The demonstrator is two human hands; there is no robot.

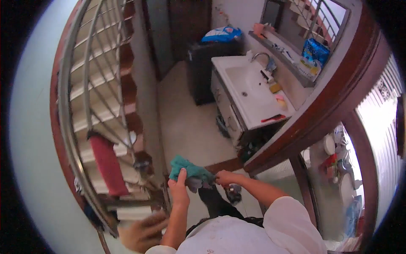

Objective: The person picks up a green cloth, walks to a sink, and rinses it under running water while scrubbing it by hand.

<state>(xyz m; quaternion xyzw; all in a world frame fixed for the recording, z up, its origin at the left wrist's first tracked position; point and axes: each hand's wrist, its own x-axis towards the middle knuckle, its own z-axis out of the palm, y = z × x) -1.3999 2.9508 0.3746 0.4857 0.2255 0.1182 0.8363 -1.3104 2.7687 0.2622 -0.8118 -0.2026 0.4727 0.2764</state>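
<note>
Your left hand (179,189) is clamped on the teal cloth (186,167), thumb pressed over its near side; your right hand (225,178) looks pinched on the far right end. The cloth lies between them, just ahead of your body, its long axis running left to right and sloping toward you, with the bulk nearer the left hand. It looks soft, crumpled and bunched, greyish along its lower edge.
</note>
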